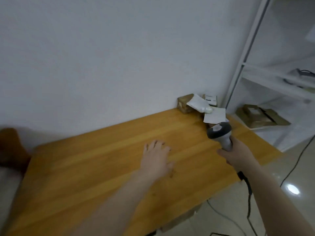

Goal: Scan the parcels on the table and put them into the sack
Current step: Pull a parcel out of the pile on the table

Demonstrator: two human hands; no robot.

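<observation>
Several parcels are piled at the far right corner of the wooden table point(105, 160) against the wall: a brown box point(185, 103), a white plastic mailer point(199, 103) leaning on it, a flat white parcel point(215, 115) in front and a labelled box point(211, 99) behind. My right hand point(238, 155) grips a grey and black barcode scanner point(219, 132), whose head points toward the pile, just short of it. My left hand point(156, 159) reaches over the middle of the table with fingers spread, holding nothing. No sack is visible.
A white metal shelf point(242, 65) stands to the right, with flattened cardboard point(262, 116) on its lowest level. The scanner's black cable point(248, 198) hangs to the tiled floor beside other cords. A dark brown object point(10, 147) sits off the table's left end.
</observation>
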